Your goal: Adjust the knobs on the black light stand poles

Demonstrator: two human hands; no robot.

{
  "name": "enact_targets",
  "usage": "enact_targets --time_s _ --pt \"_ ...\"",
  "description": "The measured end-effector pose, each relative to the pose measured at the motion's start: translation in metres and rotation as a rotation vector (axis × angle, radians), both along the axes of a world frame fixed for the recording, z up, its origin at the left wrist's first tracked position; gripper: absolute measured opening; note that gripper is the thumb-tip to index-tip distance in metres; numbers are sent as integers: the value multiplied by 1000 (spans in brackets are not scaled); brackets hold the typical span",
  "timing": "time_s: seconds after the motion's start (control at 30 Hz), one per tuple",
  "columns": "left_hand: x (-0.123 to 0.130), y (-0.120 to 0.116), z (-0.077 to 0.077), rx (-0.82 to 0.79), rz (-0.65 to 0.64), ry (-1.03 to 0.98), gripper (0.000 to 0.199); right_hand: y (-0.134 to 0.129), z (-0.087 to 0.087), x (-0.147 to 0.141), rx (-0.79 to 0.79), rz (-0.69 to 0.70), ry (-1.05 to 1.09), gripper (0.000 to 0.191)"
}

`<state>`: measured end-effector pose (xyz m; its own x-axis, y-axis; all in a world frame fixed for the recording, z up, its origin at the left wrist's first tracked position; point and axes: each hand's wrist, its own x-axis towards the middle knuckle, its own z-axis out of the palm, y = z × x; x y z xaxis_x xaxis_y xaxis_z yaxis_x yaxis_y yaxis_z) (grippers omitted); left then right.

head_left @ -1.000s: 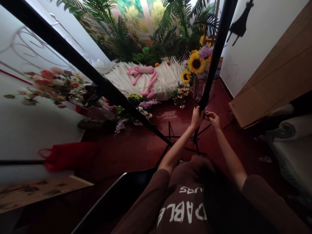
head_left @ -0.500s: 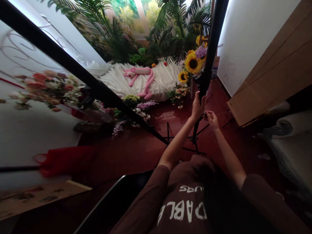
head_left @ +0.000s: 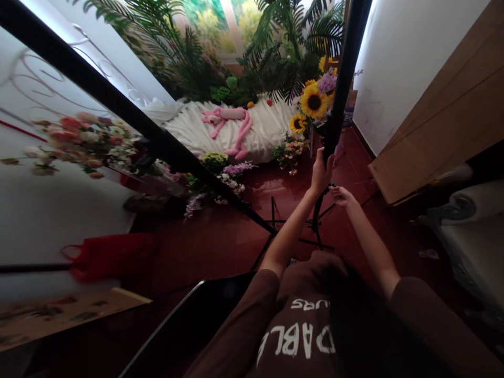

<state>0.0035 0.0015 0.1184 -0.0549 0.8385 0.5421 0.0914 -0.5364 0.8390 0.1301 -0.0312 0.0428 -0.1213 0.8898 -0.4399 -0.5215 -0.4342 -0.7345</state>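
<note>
We adjust stand pole [head_left: 342, 84], upright at 1 o'clock. Left hand [head_left: 322, 170] wrapped around pole; right hand [head_left: 342, 196] pinches knob [head_left: 332, 186] just below. Next, likely: careful turn, pole steadied.

A small room set with plants and flowers

The floor [head_left: 220, 247] is dark red and glossy. At the far end, palm plants [head_left: 283, 58] stand before a painted backdrop [head_left: 214, 21], with a white cloth [head_left: 268, 126] below them, and on it a pink plush toy [head_left: 232, 123]. Sunflowers [head_left: 313, 102] stand near the white wall [head_left: 397, 58] on the right. A wooden board [head_left: 444, 115] leans there. A red bag [head_left: 106, 254] lies at the left.
</note>
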Motion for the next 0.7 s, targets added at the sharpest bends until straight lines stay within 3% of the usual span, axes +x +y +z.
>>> enact_targets --time_s 0.2,0.37,0.53,0.7 --pt "-1 3 -6 24 -28 26 47 -12 -13 -15 -26 -97 20 12" --pt "-2 1 -5 47 -57 7 47 -18 -19 -21 194 -302 -304 22" --pt "-2 1 -5 86 -50 13 45 -23 -23 -19 353 -290 -505 39" --pt "-1 3 -7 103 -20 26 44 -20 -28 -20 474 -336 -659 35"
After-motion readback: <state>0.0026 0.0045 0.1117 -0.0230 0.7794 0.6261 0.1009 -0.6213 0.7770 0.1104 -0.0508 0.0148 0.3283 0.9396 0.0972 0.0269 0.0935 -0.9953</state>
